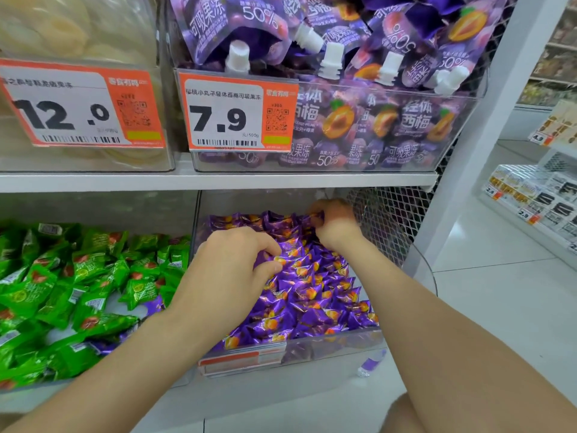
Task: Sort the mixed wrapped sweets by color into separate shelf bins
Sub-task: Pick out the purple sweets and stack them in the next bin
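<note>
L hand [231, 264] sits in the purple sweets [312, 295], fingers curled, thumb & fingertips pinching wrappers near the pile's middle. R hand [334, 223] is at the far end of the same pile, fingers curled round one purple sweet. Both reach into the clear bin [327, 345] on the lower shelf, R side. Just beside it on the L, green sweets [78, 276] fill their own bin, w/ a few stray purple ones [153, 306] mixed in near its R edge. Upper shelf: jelly pouches [359, 120] behind a 7.9 price tag [237, 115], and a 12.0 tag [75, 110] to the L.
</note>
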